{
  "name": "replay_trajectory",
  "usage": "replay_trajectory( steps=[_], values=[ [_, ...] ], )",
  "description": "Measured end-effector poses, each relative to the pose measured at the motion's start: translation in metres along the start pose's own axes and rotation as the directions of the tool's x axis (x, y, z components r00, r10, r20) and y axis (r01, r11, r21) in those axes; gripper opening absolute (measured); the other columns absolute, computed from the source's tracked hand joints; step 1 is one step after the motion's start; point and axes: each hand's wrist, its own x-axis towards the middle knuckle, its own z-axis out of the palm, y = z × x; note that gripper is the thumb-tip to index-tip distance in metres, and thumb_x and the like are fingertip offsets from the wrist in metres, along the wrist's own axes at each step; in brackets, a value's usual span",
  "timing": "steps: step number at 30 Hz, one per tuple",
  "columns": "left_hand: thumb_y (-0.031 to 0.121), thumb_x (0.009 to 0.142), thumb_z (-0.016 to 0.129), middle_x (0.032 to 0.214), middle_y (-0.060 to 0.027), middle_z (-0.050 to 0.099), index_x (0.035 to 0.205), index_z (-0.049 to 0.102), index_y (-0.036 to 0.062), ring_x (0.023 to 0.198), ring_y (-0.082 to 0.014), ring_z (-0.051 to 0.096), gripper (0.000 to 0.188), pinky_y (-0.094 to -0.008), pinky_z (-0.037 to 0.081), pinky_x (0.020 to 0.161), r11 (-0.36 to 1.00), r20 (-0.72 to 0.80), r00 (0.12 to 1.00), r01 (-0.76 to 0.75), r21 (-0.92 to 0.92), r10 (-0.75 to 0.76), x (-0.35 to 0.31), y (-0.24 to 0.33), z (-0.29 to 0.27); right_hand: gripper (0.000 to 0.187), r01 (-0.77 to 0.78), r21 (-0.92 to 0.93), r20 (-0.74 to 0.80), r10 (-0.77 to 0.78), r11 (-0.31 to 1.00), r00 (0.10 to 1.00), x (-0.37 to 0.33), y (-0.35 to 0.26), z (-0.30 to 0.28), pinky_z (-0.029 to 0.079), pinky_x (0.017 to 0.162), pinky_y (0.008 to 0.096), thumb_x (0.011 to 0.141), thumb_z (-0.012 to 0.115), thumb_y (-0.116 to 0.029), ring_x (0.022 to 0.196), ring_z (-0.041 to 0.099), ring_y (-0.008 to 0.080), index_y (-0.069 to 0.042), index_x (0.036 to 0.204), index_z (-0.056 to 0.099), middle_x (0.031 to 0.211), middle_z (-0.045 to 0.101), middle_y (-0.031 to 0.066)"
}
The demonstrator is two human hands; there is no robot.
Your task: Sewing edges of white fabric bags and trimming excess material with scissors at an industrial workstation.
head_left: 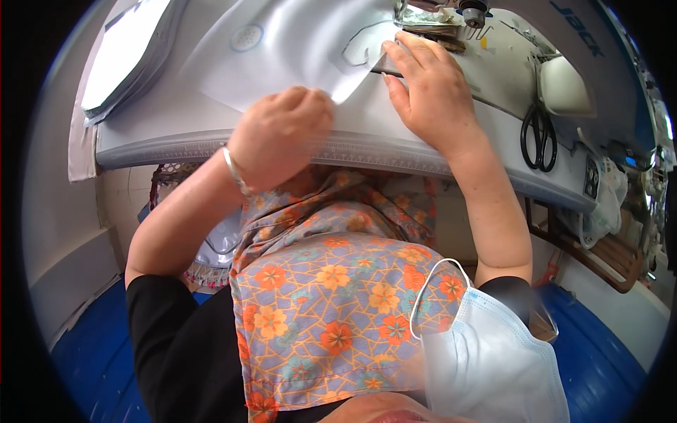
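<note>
A thin white translucent sheet of cloth or film (303,49) is spread across the sewing table, with a round blue-ringed mark near its far left. My left hand (281,134), slightly blurred, is closed with curled fingers by the sheet's near edge; what it holds, if anything, is hidden. My right hand (438,99) lies open, fingers stretched out and thumb apart, at the sheet's right side. Its fingertips rest near a curved dark outline (363,46) on the sheet, just below the sewing machine's needle area (474,13).
Black-handled scissors (538,137) lie at the table's right, next to the machine body (599,49). A stack of white and grey pieces (130,60) stands at the far left. A ruler strip (395,154) runs along the near edge. A plastic bag (605,201) hangs at the right.
</note>
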Motion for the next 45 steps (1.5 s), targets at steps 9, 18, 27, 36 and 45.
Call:
replay_trajectory(
  steps=[9,18,27,36,45],
  values=[
    [0.012,0.079,0.062,0.109,-0.005,0.063,0.105,0.066,0.0044,0.1,-0.02,0.065,0.027,-0.0329,0.058,0.073,0.974,-0.033,0.998,0.051,-0.22,-0.06,0.025,0.022,0.016,0.03,0.013,0.01,-0.071,-0.012,1.0,0.997,-0.001,0.003,0.002,0.05,0.102,0.0412,0.09,0.066,-0.009,0.115,0.063,0.0301,-0.003,0.119,0.069,0.123,0.069,0.0124],
    [0.01,0.084,0.061,0.122,-0.0124,0.066,0.118,0.066,0.0014,0.112,-0.0283,0.066,0.036,-0.0367,0.055,0.094,0.972,-0.052,0.997,0.046,-0.229,-0.059,0.033,-0.024,0.022,0.033,-0.004,-0.011,-0.05,0.003,1.0,0.999,-0.001,0.004,-0.001,0.05,0.103,0.0407,0.089,0.068,-0.011,0.115,0.063,0.0294,-0.004,0.121,0.069,0.126,0.068,0.0106],
    [0.007,0.087,0.059,0.124,-0.0053,0.069,0.115,0.07,0.004,0.115,-0.0227,0.066,0.031,-0.0331,0.057,0.093,0.99,-0.002,0.99,0.144,-0.011,-0.144,0.004,-0.083,0.031,0.047,-0.006,-0.052,0.005,0.006,0.999,1.0,0.0,0.0,-0.001,0.046,0.107,0.0419,0.091,0.067,-0.021,0.124,0.056,0.0286,-0.006,0.135,0.061,0.137,0.062,0.0101],
    [0.01,0.083,0.063,0.117,-0.0059,0.069,0.111,0.069,0.0028,0.104,-0.0197,0.068,0.03,-0.0316,0.06,0.081,0.989,0.032,0.996,0.083,0.12,-0.087,0.001,-0.051,0.018,0.046,0.015,-0.069,0.068,-0.01,0.998,0.998,0.003,0.0,-0.006,0.045,0.108,0.0424,0.093,0.065,-0.023,0.127,0.054,0.0287,-0.007,0.136,0.06,0.14,0.06,0.009],
    [0.017,0.077,0.063,0.103,-0.0078,0.065,0.096,0.068,0.0055,0.089,-0.0182,0.061,0.023,-0.0289,0.054,0.067,0.999,-0.003,0.999,-0.052,-0.014,0.052,0.024,0.02,0.012,0.04,-0.007,0.058,-0.034,0.009,0.998,0.999,0.001,0.002,-0.002,0.047,0.106,0.0428,0.09,0.066,-0.011,0.122,0.06,0.0319,-0.005,0.129,0.064,0.131,0.066,0.0124]
  ],
)
